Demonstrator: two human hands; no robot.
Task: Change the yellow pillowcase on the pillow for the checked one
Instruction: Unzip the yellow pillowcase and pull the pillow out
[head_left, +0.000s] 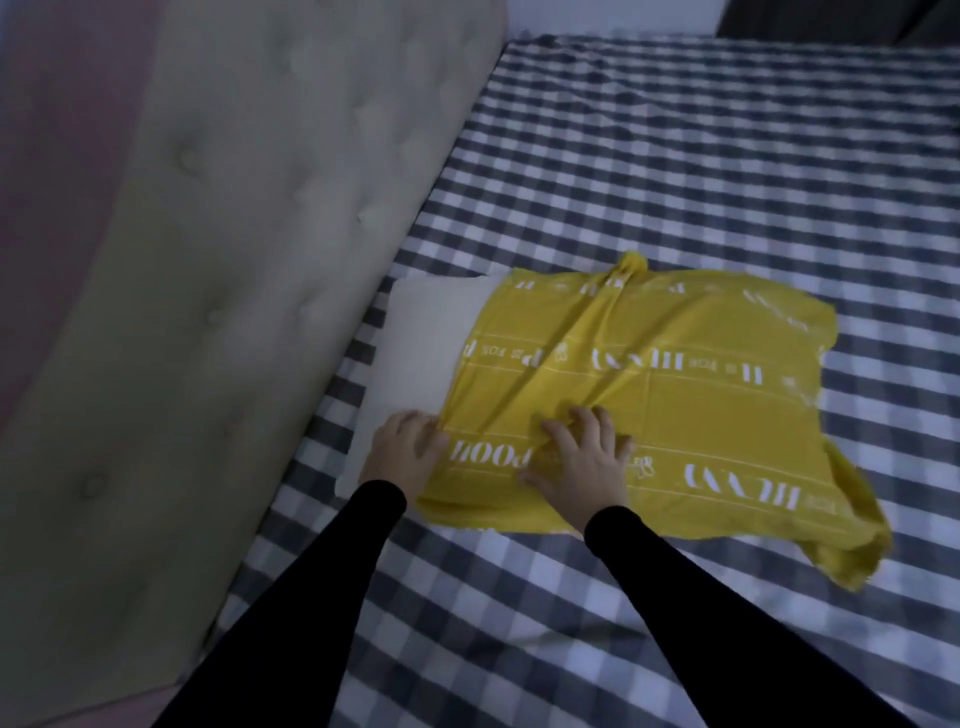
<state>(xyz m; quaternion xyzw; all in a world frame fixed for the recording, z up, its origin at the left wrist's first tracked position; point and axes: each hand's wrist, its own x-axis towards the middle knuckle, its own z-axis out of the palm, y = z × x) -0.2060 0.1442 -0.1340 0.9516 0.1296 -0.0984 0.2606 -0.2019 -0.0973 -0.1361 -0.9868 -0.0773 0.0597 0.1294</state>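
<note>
On the bed, one white pillow (421, 353) is laid close beside a tufted grey headboard (218, 291), and one yellow pillowcase (675, 405) with white lettering is drawn partly off it, so that the left end of the pillow is bared. The rest of the pillowcase is spread flat and creased over the blue-and-white checked sheet (727, 156), with its far right corner folded over at the near side. Two hands are seen, both in black sleeves (311, 597). The left hand (410, 441) is set at the open edge of the pillowcase, where yellow cloth meets white pillow; its fingers are curled at that edge, but whether cloth is actually pinched cannot be told. The right hand (587, 457) is pressed palm-down on the pillowcase with fingers spread and bent, and a ridge of cloth is bunched under the fingertips; nothing is clasped in it. A separate checked pillowcase cannot be told apart from the sheet.
</note>
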